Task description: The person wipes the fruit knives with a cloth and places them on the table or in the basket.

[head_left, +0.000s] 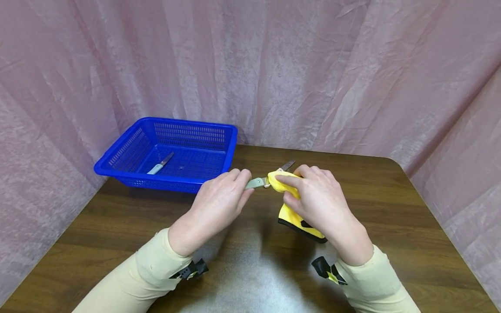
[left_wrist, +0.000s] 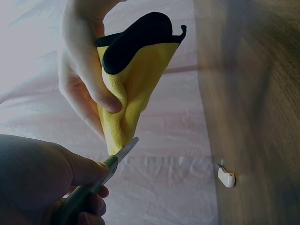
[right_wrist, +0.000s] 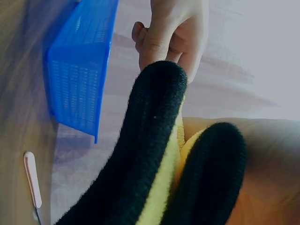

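My left hand [head_left: 221, 200] grips the pale green handle of a small knife [head_left: 256, 183], its blade pointing right. My right hand [head_left: 318, 200] pinches a yellow cloth with black edging [head_left: 289, 213] against that blade. In the left wrist view the knife's blade [left_wrist: 125, 150] lies along the cloth's lower end, its tip showing past it. The cloth's black edge [right_wrist: 150, 108] fills much of the right wrist view. A second small knife [head_left: 288, 165] with a pale pinkish handle lies on the table behind the hands, partly hidden by them.
A blue plastic basket [head_left: 192, 186] with slotted sides stands at the back left of the wooden table [head_left: 375, 208]. Inside it lies a small knife with a light blue handle [head_left: 155, 168]. A pink curtain [head_left: 274, 74] hangs behind the table and along its sides.
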`<state>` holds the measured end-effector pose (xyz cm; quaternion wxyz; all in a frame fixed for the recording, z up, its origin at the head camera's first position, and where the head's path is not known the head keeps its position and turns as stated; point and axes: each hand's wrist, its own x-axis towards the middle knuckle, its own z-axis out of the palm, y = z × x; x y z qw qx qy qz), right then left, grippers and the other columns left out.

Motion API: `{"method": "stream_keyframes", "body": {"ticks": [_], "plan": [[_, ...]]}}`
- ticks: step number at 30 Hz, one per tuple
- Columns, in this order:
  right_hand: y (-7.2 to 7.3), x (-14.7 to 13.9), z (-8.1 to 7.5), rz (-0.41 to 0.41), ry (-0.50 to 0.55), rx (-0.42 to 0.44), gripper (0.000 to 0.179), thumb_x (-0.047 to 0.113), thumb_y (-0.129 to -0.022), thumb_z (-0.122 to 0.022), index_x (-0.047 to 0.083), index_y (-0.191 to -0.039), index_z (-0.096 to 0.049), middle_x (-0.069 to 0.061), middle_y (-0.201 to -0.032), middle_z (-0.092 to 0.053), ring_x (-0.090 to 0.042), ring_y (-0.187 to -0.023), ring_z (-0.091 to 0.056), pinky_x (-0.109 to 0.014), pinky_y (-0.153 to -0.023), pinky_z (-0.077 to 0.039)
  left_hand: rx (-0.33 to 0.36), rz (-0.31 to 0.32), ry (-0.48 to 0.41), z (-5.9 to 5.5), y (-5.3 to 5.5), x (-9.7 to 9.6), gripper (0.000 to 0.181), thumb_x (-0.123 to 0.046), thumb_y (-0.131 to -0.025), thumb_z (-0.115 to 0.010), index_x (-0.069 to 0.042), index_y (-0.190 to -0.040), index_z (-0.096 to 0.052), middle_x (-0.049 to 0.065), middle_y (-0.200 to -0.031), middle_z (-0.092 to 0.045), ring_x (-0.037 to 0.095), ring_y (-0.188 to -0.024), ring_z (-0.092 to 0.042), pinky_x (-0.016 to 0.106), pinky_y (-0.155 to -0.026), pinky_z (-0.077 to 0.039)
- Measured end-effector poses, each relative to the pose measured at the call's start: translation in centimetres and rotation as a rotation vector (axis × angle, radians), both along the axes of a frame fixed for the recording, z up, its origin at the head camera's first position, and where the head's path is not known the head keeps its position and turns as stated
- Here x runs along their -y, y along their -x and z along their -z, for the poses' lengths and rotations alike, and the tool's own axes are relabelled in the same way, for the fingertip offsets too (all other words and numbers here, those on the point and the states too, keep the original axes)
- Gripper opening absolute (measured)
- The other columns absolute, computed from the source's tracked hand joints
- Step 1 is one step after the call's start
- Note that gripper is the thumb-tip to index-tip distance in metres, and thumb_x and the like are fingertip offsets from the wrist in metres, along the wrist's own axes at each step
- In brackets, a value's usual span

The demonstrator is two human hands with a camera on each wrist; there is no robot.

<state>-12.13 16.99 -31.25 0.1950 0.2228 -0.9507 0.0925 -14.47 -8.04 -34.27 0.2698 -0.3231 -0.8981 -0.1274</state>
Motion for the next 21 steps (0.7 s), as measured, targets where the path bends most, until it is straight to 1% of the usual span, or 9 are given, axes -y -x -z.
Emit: {"method": "stream_keyframes", "body": {"ticks": [9,21], "plan": [[0.3,-0.5,-0.1,0.025,0.001,0.017,0.047,0.010,-0.090,-0.071,0.023,-0.135,-0.082,-0.008,-0.105,-0.070,-0.031,-0.092,-0.062,-0.052,-0.093,-0.049,0.000,-0.008,0.002,-0.1,0.1,0.0,0.022,-0.021,-0.105,-0.079,-0.011,-0.101,-0.059,0.000,-0.081,-0.053,0.023,-0.065,-0.056,0.037,-0.050,-0.046],[0.6,-1.2,-0.2,0.051,0.018,0.035,0.049,0.010,-0.091,-0.070,0.024,-0.136,-0.081,-0.006,-0.103,-0.070,-0.031,-0.093,-0.061,-0.051,-0.092,-0.048,0.009,-0.009,-0.013,-0.1,0.1,0.1,0.021,-0.021,-0.104,-0.079,-0.012,-0.101,-0.060,0.000,-0.081,-0.053,0.023,-0.065,-0.056,0.038,-0.050,-0.046]]}}
